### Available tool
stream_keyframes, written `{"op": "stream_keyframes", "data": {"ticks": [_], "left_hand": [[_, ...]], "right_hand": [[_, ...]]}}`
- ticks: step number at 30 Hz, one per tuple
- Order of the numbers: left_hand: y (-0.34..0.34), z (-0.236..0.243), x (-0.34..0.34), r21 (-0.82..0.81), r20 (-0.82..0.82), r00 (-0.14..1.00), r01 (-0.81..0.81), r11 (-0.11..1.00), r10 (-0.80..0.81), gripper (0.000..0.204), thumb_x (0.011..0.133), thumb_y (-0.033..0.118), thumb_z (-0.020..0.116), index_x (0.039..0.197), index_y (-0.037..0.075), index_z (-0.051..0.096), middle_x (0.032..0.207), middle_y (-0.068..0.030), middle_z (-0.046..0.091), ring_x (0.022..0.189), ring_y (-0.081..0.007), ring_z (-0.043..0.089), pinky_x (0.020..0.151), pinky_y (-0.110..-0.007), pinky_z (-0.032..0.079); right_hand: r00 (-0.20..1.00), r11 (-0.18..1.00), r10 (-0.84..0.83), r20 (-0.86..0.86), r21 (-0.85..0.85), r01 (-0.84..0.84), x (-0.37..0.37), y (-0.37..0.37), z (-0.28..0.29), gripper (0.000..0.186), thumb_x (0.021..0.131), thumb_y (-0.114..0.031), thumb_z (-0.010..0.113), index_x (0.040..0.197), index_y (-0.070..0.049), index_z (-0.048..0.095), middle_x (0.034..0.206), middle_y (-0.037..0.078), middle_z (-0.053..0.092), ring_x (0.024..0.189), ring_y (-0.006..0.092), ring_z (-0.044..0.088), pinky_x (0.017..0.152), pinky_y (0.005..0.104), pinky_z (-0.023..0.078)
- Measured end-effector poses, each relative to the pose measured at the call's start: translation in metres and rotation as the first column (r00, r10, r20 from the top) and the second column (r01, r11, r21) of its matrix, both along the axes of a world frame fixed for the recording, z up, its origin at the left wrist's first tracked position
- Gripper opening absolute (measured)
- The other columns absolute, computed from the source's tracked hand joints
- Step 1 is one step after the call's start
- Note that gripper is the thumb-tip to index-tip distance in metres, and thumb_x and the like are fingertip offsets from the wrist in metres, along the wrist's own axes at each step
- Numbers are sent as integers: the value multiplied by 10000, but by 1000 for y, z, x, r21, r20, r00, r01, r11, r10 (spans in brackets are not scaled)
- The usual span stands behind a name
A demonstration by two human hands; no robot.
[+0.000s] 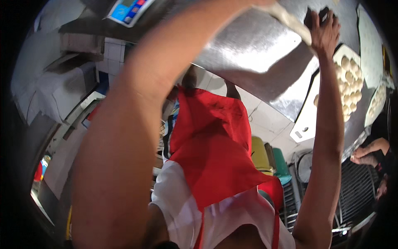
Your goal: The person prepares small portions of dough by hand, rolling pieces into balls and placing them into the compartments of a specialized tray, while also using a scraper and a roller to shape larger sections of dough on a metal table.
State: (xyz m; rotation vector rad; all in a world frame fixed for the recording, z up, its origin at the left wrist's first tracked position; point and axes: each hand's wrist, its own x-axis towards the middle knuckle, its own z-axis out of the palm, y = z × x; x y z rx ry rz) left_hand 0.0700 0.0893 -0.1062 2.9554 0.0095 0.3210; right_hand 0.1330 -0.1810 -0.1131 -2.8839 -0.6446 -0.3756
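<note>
A long pale rope of dough (289, 23) runs slantwise from the top edge down to my right hand (326, 36). The right hand has its fingers stretched and spread, and the dough meets the base of its palm on the thumb side. Whether the thumb presses on the dough is hidden. My left forearm (182, 41) crosses the view to the upper end of the rope. The left hand lies almost wholly beyond the top edge, its fingers out of sight. Both are over a shiny metal worktable (248, 45).
Right of my right forearm, a white board (304, 129) bears several round dough pieces (350, 83); another board of dough pieces (376, 101) lies farther right. A blue-and-white scale (127, 11) stands upper left. Another person's hand (365, 155) shows at the right, above a black rack (358, 186).
</note>
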Motion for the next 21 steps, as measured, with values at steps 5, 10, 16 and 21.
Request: {"op": "stream_keyframes", "data": {"ticks": [5, 10, 16, 21], "left_hand": [[-17, -4, -51, 28, -24, 980, 199, 980, -198, 820, 1061, 477, 515, 1631, -62, 279, 1726, -270, 221, 1615, -437, 163, 1318, -567, 106], [-35, 23, -179, -93, -226, 940, 242, 966, -257, 784, 1024, 391, 627, 1626, -19, 337, 1716, -208, 300, 1604, -410, 229, 1311, -567, 150], [-86, 70, -177, -218, -385, 876, 221, 951, -291, 738, 997, 306, 689, 1609, 30, 383, 1653, -212, 405, 1575, -433, 286, 1297, -596, 190], [-132, 118, -122, -751, -291, 663, 289, 594, -690, 614, 1025, 378, 696, 1488, 12, 528, 1489, -177, 557, 1384, -285, 518, 1142, -442, 403]], "right_hand": [[953, 978, -89, -288, 158, 139, -96, -3, 9, 671, 1052, -534, 516, 1534, -68, 481, 1547, 240, 485, 1426, 504, 457, 1143, 649, 380], [910, 992, -13, -415, 108, 63, -252, -46, 24, 648, 988, -282, 623, 1571, -54, 456, 1576, 151, 520, 1481, 341, 442, 1181, 550, 326], [759, 893, -19, -651, 330, 306, -219, -108, 58, 390, 913, -52, 686, 1303, -59, 676, 1175, 112, 665, 1072, 293, 677, 934, 437, 525], [767, 489, 147, -624, 720, 492, -220, -77, 126, 278, 921, -46, 739, 1195, -1, 717, 1058, 99, 667, 909, 189, 655, 802, 358, 548]]}}
